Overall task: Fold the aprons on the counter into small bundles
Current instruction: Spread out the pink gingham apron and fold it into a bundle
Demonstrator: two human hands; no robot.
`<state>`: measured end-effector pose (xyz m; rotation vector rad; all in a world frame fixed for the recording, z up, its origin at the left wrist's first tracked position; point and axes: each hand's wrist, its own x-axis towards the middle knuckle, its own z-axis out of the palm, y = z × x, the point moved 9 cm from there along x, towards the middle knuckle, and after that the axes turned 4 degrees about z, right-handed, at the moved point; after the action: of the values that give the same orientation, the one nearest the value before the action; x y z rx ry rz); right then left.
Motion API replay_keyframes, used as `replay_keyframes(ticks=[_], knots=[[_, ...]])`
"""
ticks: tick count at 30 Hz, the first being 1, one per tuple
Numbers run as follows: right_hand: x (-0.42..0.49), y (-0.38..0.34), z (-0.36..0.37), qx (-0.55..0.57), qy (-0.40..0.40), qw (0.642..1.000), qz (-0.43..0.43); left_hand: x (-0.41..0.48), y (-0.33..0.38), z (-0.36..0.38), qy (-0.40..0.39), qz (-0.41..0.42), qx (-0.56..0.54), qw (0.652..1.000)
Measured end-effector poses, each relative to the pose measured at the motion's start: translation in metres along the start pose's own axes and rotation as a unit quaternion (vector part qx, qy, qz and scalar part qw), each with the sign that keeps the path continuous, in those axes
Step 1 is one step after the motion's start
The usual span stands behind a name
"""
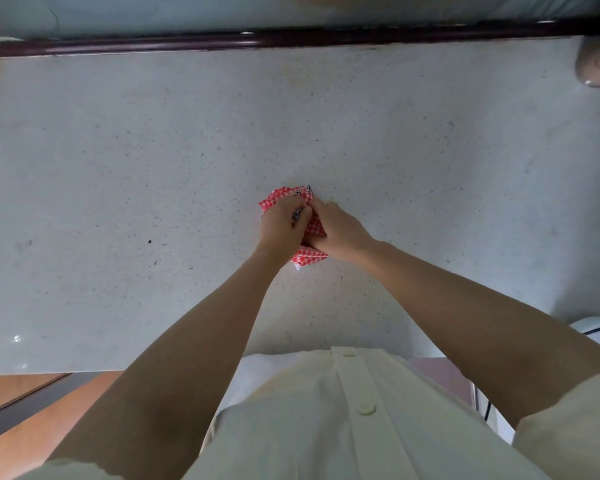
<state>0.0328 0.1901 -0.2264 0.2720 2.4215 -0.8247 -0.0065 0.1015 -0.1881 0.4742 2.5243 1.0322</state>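
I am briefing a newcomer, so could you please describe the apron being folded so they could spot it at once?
Start from the pale speckled counter that fills the view below the dark rail. Near its middle, the left hand and right hand grip a small bundle, the apron. It is the only red-and-white checked cloth there, with black-and-white trim at its far edge.

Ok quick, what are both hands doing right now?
Left hand: gripping the red checked apron.
Right hand: gripping the same apron.
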Motion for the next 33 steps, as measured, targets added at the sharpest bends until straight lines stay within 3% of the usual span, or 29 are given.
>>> replay_keyframes(ticks=[10,13,18,23,33], knots=[[-0.010,0.005,-0.007,0.051,-0.012,0.998,-0.025,0.006,0.000,0.003,-0.010,0.013,0.018,1.000],[-0.009,0.011,-0.015,0.091,0.019,0.996,-0.017,0.005,0.000,0.000,-0.014,0.014,0.024,1.000],[-0.005,0.036,-0.027,0.055,0.061,0.996,0.021,0.007,0.001,0.000,-0.036,0.007,0.049,0.998],[0.000,0.043,-0.034,0.000,-0.014,0.997,0.074,0.010,-0.004,0.002,-0.047,-0.023,0.065,0.997],[-0.013,0.017,-0.043,0.016,0.101,0.993,-0.060,0.010,-0.004,0.003,-0.041,-0.018,0.070,0.997]])
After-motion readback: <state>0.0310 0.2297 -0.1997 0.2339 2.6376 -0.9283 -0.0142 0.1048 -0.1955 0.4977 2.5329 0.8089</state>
